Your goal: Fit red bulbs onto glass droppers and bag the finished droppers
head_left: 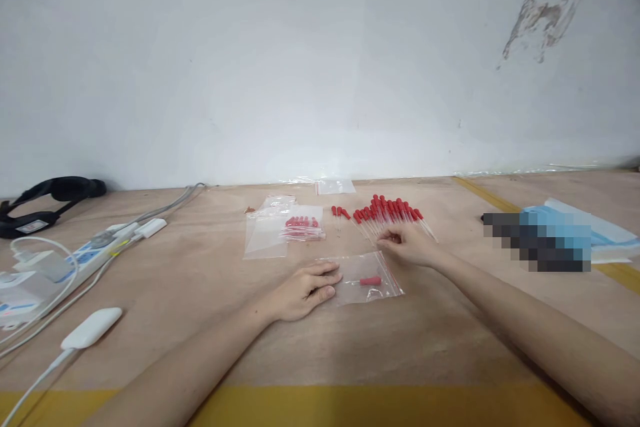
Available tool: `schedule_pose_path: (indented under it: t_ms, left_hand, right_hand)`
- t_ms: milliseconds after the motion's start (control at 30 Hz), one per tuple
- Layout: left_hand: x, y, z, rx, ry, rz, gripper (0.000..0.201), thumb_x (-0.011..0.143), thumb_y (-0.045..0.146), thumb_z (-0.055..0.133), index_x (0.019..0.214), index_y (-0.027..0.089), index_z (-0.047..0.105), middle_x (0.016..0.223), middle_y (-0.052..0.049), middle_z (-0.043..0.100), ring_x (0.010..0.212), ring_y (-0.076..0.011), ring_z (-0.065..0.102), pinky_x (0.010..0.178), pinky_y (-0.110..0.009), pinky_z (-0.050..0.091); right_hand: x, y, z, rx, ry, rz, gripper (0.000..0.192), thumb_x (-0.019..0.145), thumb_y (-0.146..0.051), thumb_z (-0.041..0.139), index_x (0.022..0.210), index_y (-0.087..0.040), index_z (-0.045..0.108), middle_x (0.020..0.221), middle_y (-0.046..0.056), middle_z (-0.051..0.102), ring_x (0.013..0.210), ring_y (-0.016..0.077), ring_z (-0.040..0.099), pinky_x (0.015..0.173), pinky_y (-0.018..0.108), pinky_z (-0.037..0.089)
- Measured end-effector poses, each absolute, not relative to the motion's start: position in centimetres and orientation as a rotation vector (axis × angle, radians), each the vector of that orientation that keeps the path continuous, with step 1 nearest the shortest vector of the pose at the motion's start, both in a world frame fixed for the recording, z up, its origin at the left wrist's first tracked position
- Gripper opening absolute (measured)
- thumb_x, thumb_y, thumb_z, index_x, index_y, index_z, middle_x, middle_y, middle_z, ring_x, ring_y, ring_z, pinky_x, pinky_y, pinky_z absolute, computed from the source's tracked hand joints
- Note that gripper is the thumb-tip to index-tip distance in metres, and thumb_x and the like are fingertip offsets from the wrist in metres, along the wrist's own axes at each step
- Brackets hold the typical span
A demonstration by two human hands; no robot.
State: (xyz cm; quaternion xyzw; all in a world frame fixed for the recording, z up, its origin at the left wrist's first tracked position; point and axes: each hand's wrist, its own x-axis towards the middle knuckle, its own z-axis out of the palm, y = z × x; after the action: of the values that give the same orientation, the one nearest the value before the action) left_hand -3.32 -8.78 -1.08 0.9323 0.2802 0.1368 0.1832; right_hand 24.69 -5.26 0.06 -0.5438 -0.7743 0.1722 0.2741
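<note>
A clear zip bag (350,290) lies flat on the table with one red-bulbed dropper (371,280) inside. My left hand (307,288) rests on the bag's left end, its fingers stretched out. At the bag's upper right corner, where the red zip line starts, my right hand (407,245) is closed, with thumb and fingertips pinched on the bag's edge. Just beyond the right hand lies a fanned pile of droppers (387,208) with red bulbs and thin clear stems, partly hidden by it. A few loose droppers (340,212) lie left of the pile.
Left of centre sit stacked bags with red droppers (303,228) on flat clear bags (263,240). Another clear bag (336,186) lies by the wall. A power strip (95,254), white adapter (93,328) and black headband (65,188) are leftward. Blue masks (570,227) lie rightward beside a pixelated dark object (540,247).
</note>
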Motion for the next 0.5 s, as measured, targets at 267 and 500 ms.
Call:
schedule_pose_path:
  t_ms: [267, 500]
  left_hand:
    - [-3.4, -8.9, -0.9, 2.697, 0.776, 0.313, 0.043, 0.089, 0.039, 0.034, 0.128, 0.023, 0.038, 0.138, -0.005, 0.03, 0.127, -0.0192, 0.027, 0.106, -0.037, 0.021]
    - [-3.4, -9.3, -0.5, 2.74, 0.81, 0.28, 0.043, 0.089, 0.039, 0.035, 0.129, 0.024, 0.037, 0.138, -0.004, 0.03, 0.127, -0.0205, 0.028, 0.105, -0.038, 0.022]
  right_hand:
    - [17.3, 1.2, 0.1, -1.779, -2.037, 0.154, 0.023, 0.076, -0.013, 0.046, 0.096, -0.011, 0.056, 0.098, 0.015, 0.061, 0.092, 0.0214, 0.056, 0.077, 0.028, 0.04]
    - [14.9, 3.1, 0.1, -1.973, -1.919, 0.186, 0.03, 0.078, -0.008, 0.041, 0.107, -0.004, 0.047, 0.1, 0.023, 0.057, 0.095, 0.0278, 0.056, 0.075, 0.035, 0.042]
